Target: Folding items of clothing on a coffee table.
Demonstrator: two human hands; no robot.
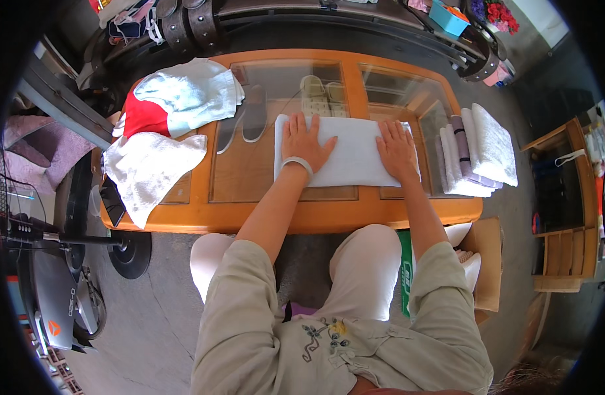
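Observation:
A white towel (354, 153), folded into a flat rectangle, lies on the glass-topped wooden coffee table (302, 217) in front of me. My left hand (305, 140) rests palm down on its left part, fingers spread, a pale bangle on the wrist. On the towel's right end my right hand (397, 150) lies flat too, fingers pointing away from me. Neither hand grips anything. To the right stands a stack of folded white and grey towels (480, 153). Loose at the table's left are a crumpled white towel (154, 163), a pale blue-white towel (194, 96) and a red cloth (144, 116).
A dark phone (112, 200) lies at the table's left edge, partly under the white towel. Shoes (315, 94) show through the glass. A fan's round base (129, 254) stands on the floor at left. An open cardboard box (487, 261) sits right of my legs.

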